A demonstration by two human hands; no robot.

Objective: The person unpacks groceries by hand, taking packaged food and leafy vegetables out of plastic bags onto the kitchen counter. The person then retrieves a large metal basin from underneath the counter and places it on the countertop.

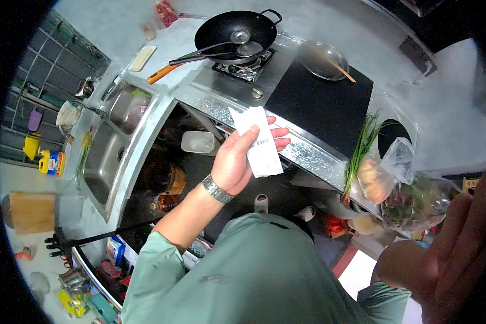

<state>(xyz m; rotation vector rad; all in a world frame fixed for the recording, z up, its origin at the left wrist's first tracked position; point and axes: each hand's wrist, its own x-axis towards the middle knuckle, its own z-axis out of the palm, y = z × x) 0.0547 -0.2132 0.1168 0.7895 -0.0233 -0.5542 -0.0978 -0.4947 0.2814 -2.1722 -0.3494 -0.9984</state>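
My left hand [236, 156], with a metal watch on the wrist, is in front of the stove counter. It is shut on a white paper receipt [265, 159] with a printed barcode, the thumb lying over the paper and the fingertips showing behind it. Close to the camera at the right edge, my right hand [448, 264] is raised, dark and partly cut off. Its fingers look stretched out, and nothing shows in them. Beyond the receipt, a black wok [216, 35] with a ladle [240, 36] stands on the gas burner.
A steel sink [105, 162] is on the left. A glass lid [313, 59] lies on the black panel [318, 102]. Green onions [362, 154], a bag of eggs [375, 178] and bagged vegetables [416, 202] sit at right. A white bin [198, 142] stands below the counter.
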